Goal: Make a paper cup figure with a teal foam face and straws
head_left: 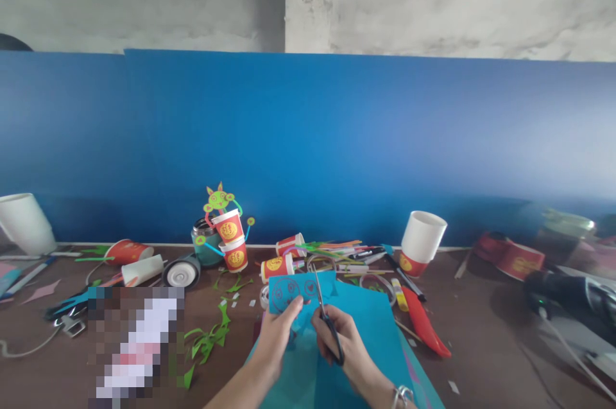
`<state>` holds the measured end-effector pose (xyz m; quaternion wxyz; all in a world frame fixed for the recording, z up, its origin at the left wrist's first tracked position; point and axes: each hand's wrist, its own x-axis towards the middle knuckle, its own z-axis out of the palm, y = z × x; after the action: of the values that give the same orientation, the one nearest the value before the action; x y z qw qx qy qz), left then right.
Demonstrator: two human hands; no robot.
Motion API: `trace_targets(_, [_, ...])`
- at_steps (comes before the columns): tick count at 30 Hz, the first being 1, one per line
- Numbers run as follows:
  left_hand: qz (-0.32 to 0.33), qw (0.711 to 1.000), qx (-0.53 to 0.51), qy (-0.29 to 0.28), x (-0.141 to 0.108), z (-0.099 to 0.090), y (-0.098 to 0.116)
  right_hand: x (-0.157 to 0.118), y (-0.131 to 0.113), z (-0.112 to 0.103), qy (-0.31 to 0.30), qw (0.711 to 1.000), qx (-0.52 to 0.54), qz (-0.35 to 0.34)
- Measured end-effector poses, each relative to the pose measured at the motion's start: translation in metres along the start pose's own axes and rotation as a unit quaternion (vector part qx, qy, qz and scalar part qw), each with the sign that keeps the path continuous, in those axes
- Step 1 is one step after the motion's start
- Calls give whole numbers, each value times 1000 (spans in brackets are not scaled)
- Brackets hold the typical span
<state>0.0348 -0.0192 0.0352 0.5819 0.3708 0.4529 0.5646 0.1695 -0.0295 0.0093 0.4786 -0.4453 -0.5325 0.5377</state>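
Observation:
My left hand [283, 330] pinches a piece of blue paper [279, 286], thumb on top. Round face-like shapes and a small heart in a circle are drawn on it in dark lines. In my right hand [342, 338] are black-handled scissors [332, 335], fingers closed round the loops. The blades point away from me and lie at the right part of the drawn paper, beside the heart circle; whether they are cutting I cannot tell. Beneath both hands lie larger blue sheets [373, 325].
Behind the paper stands a figure of stacked red paper cups [235, 255] with a green paper head. White cups [422, 235] stand right of it. Green scraps [212, 338] lie left, a red pouch-like object [426, 322] right. A blue partition [308, 146] closes the back.

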Motion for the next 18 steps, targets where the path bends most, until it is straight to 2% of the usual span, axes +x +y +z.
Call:
trace_targets(7, [-31,994,27,96,5,-5,-12,-1,1,2,0,1000,-10,17])
trace_targets(8, [-26,996,23,85,5,-4,-12,-1,1,3,-3,1000,-10,20])
trace_targets(13, [12,998,-20,-54,-2,1,-10,-2,0,7,-27,999,-7,40])
trace_targets(18, [-14,998,-6,-63,1,0,-15,-4,-4,9,-18,999,-2,34])
